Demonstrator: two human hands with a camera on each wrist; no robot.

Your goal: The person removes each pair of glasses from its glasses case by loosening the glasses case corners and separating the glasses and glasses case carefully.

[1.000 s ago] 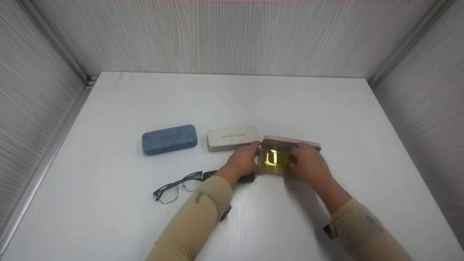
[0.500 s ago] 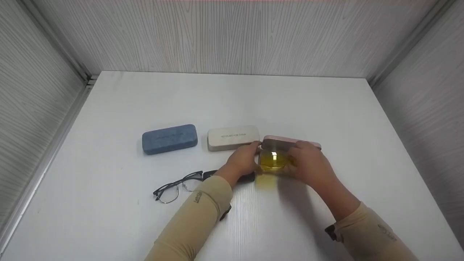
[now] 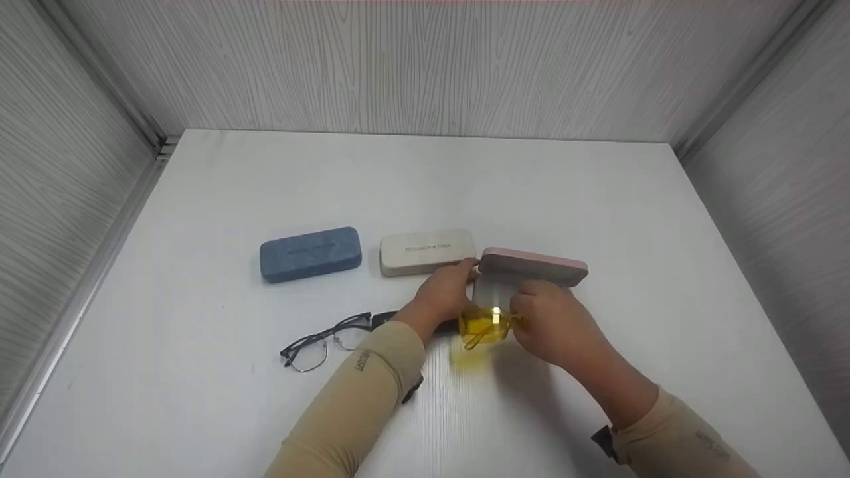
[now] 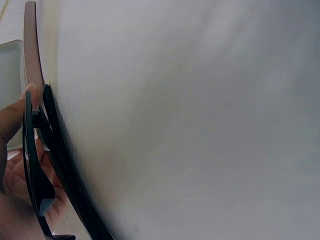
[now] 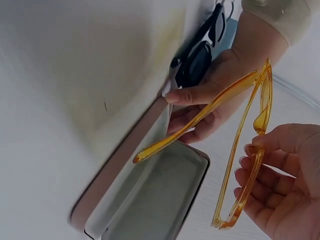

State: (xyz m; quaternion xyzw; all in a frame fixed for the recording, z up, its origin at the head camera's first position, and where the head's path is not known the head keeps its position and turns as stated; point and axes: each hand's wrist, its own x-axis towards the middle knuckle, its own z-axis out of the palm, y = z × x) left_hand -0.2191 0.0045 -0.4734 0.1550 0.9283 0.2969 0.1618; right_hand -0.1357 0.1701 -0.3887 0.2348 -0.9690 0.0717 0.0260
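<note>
My right hand (image 3: pixel 554 323) pinches a pair of yellow-tinted glasses (image 3: pixel 485 325) just in front of an open pink glasses case (image 3: pixel 533 267). In the right wrist view the glasses' amber frame (image 5: pixel 235 172) shows one temple swung out toward the case, with my fingertips on the frame. My left hand (image 3: pixel 446 290) grips the left end of the case, thumb on its rim and fingers at the outer side. Grey lining (image 5: pixel 160 192) shows inside the case. Black sunglasses (image 5: pixel 195 65) lie beside the left hand, partly hidden by the wrist in the head view.
A cream glasses case (image 3: pixel 427 252) sits shut behind the left hand, and a blue glasses case (image 3: pixel 311 255) stands farther left. Dark-framed clear glasses (image 3: pixel 325 343) lie on the white table (image 3: pixel 166 345) left of my left forearm.
My right hand has drawn the yellow glasses from the case toward me and slightly left, and a temple now shows hanging. My left hand stays on the case.
</note>
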